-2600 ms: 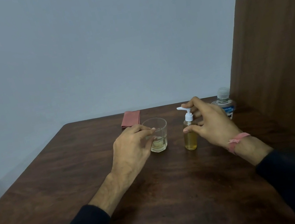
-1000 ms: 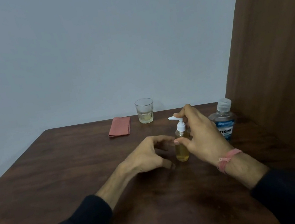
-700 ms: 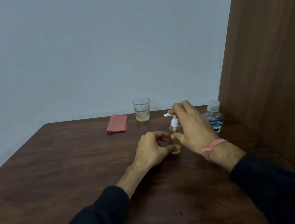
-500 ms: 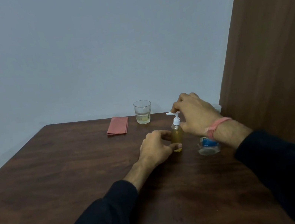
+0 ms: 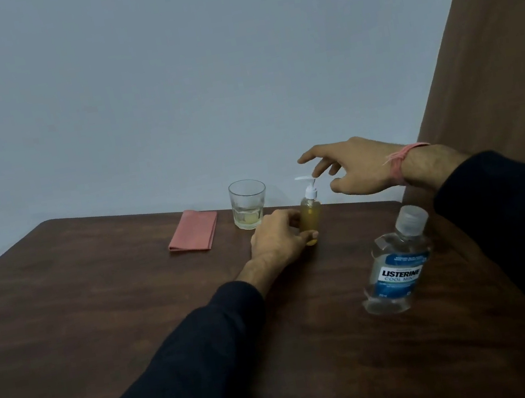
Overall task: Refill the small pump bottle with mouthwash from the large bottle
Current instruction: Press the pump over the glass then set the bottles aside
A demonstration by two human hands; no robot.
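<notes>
Left hand (image 5: 277,236) has its grip wrapped round the small pump bottle (image 5: 309,216) standing on the tabletop (image 5: 102,329) beside the glass (image 5: 249,208), right hand (image 5: 351,168) hovers fingers-spread over the pump head holding nothing, large mouthwash bottle (image 5: 397,263) capped near right.

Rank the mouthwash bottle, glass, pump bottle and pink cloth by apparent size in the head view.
1. Mouthwash bottle, though it stands nearest the camera.
2. Pink cloth and glass: too close to rank.
3. Pump bottle, slimmest.
</notes>
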